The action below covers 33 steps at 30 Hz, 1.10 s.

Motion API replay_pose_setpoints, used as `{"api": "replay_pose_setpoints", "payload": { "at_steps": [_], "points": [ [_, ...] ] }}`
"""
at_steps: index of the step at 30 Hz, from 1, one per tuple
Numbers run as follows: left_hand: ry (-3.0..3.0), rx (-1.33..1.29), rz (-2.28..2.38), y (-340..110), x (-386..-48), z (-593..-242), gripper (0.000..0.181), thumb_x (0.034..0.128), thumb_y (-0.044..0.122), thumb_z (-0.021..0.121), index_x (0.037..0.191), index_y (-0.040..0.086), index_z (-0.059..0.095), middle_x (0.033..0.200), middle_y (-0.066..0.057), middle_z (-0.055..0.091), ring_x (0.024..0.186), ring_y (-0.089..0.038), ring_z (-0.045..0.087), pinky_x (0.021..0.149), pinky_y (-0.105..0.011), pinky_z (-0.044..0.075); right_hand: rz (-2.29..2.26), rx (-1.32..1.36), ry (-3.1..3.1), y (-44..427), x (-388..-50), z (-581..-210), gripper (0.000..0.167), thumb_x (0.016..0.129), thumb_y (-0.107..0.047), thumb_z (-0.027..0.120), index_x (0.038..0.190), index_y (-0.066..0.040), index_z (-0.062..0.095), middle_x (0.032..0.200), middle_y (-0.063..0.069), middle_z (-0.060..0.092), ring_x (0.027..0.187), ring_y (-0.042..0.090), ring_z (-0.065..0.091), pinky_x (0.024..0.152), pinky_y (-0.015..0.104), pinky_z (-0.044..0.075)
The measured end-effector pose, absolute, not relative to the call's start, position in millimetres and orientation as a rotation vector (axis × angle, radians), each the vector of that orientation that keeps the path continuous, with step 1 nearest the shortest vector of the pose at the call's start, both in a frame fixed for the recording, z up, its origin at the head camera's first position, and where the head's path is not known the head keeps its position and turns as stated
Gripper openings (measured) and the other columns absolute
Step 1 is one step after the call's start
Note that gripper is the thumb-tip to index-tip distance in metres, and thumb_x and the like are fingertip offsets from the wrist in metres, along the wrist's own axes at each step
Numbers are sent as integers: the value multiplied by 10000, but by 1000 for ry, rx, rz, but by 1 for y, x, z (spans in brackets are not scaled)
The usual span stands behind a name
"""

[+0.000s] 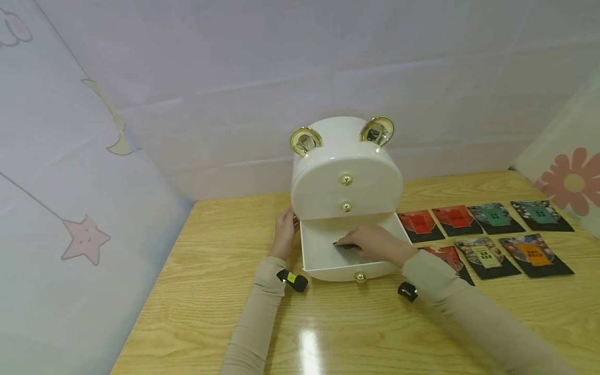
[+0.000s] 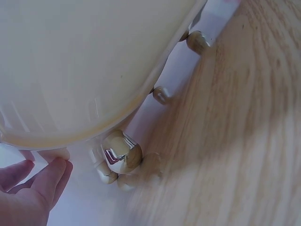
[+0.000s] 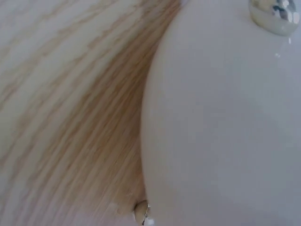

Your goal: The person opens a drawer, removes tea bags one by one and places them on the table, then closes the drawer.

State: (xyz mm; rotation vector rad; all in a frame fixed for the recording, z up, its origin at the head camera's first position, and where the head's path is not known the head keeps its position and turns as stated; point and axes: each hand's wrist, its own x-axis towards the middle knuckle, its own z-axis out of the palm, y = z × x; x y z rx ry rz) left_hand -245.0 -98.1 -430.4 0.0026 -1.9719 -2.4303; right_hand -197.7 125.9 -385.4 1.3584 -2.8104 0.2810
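A white bear-shaped storage box [image 1: 347, 195] with gold ears stands on the table, its bottom drawer [image 1: 323, 259] pulled out. Over that drawer, my right hand [image 1: 375, 243] pinches a thin dark flat item [image 1: 347, 246], mostly hidden beneath the fingers. At the box's left side is my left hand [image 1: 285, 232]. In the left wrist view, the left fingers [image 2: 49, 181] touch the side of the white box [image 2: 84, 61] near its edge. The right wrist view shows the drawer's white front [image 3: 216, 122] with a gold knob [image 3: 275, 16], but not the right hand.
Several flat packets with black lower parts lie right of the box, among them a red packet [image 1: 457, 220], a green packet [image 1: 496, 217] and an orange packet [image 1: 535, 255]. One red packet [image 1: 447, 259] is partly behind the right forearm. A fabric backdrop [image 1: 234, 130] hangs behind the wooden table [image 1: 211, 291].
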Motion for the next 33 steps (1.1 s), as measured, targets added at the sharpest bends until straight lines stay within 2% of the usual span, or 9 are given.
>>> {"api": "replay_pose_setpoints", "payload": {
  "at_steps": [14, 27, 33],
  "points": [
    [-1958, 16, -2430, -97, -246, -431, 376, 988, 205, 353, 1255, -13, 504, 1147, -145, 543, 1018, -208, 552, 947, -378, 410, 291, 1374, -2682, 142, -190, -376, 341, 739, 0, 694, 1060, -116, 686, 988, -4, 674, 914, 180, 621, 794, 362, 489],
    [-1962, 17, -2416, -97, -245, -431, 377, 988, 207, 354, 1243, -23, 509, 1124, -129, 551, 997, -189, 557, 948, -384, 408, 237, 1334, -2557, 160, -170, -354, 409, 712, 40, 695, 1080, -136, 676, 989, 32, 663, 902, 198, 617, 716, 368, 511],
    [-2024, -30, -2392, -97, -228, -408, 377, 995, 174, 325, 1258, -45, 485, 1151, -143, 540, 1024, -190, 543, 925, -318, 430, 229, 1320, -2531, 171, -161, -345, 455, 683, 68, 714, 1091, -127, 668, 1013, 48, 650, 914, 215, 609, 717, 379, 511]
  ]
}}
